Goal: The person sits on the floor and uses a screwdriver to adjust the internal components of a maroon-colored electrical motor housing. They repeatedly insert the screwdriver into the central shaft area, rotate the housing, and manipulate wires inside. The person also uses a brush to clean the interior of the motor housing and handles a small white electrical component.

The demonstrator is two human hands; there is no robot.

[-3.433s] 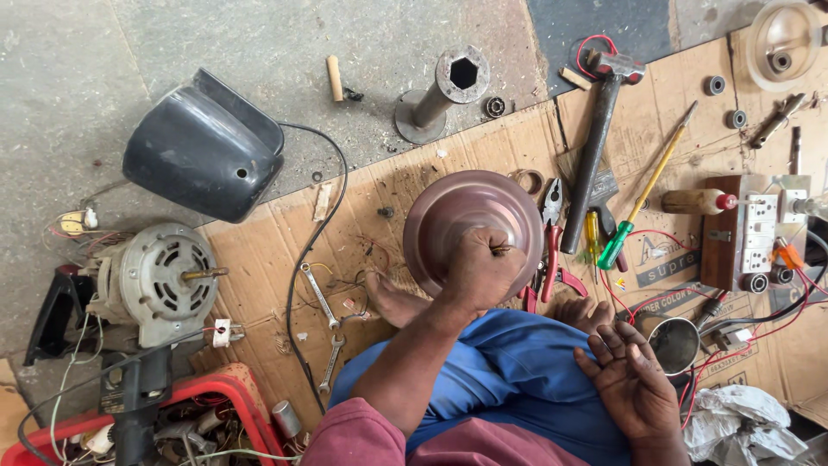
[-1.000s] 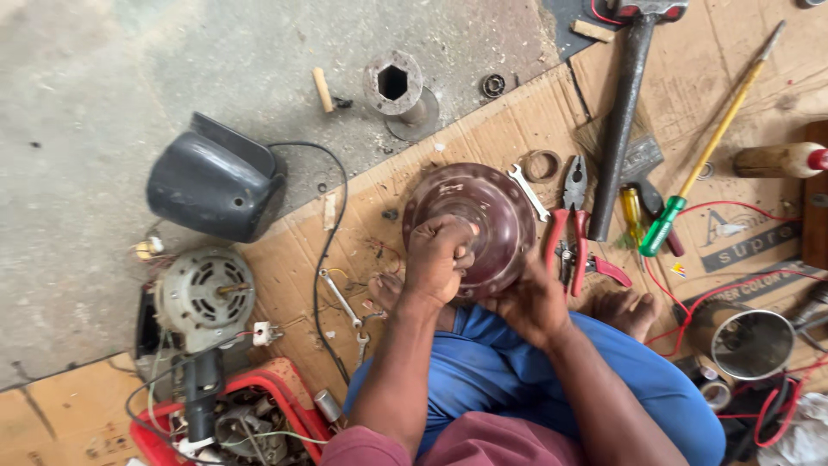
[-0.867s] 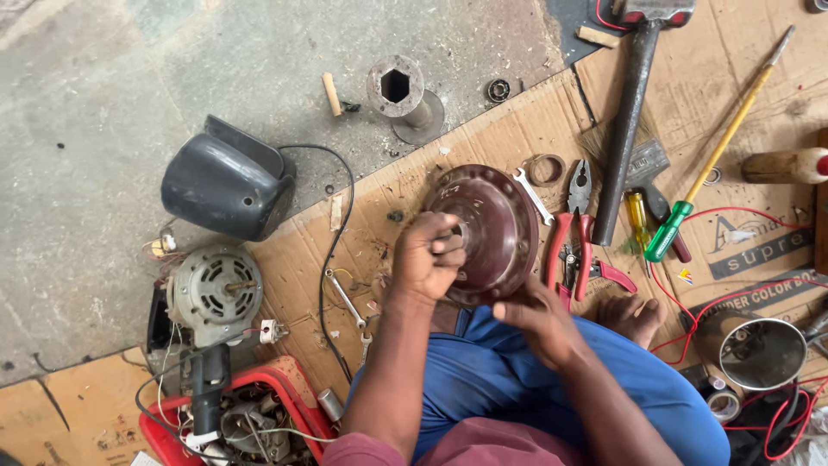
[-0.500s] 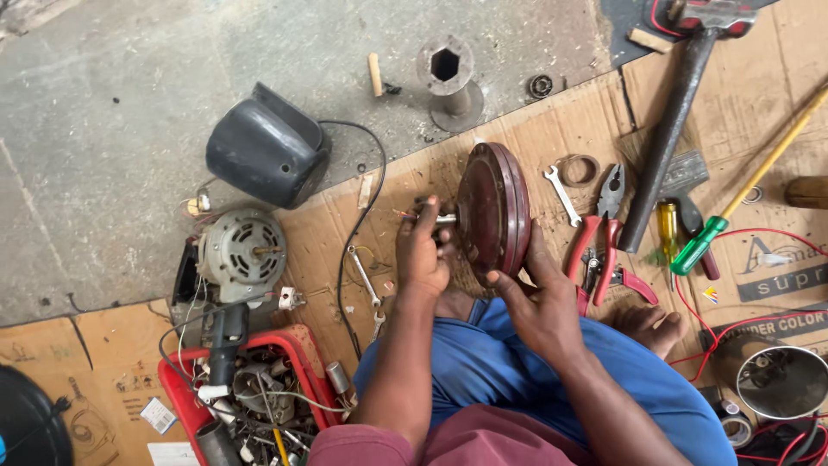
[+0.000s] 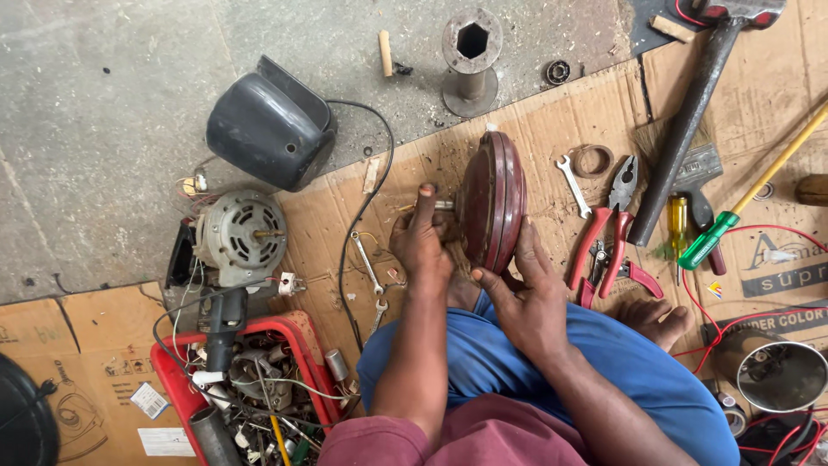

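A dark red round fan motor housing (image 5: pixel 493 200) stands on its edge on the cardboard (image 5: pixel 552 121) in front of my knees. My left hand (image 5: pixel 423 237) grips the short metal shaft that sticks out of the housing's left face. My right hand (image 5: pixel 526 289) cups the housing's lower right rim from below, fingers apart against it.
Red pliers (image 5: pixel 604 229), a small spanner (image 5: pixel 572 183), a hammer (image 5: pixel 690 112), a green-handled screwdriver (image 5: pixel 733 216) and a brush lie to the right. A grey motor (image 5: pixel 237 237), a dark cover (image 5: pixel 267 125) and a red bin of parts (image 5: pixel 250 388) sit left. A metal socket (image 5: pixel 472 47) stands beyond.
The housing lay flat with its face up; now it is tipped onto its edge. My left hand shifted to the shaft and my right hand came in under the rim.
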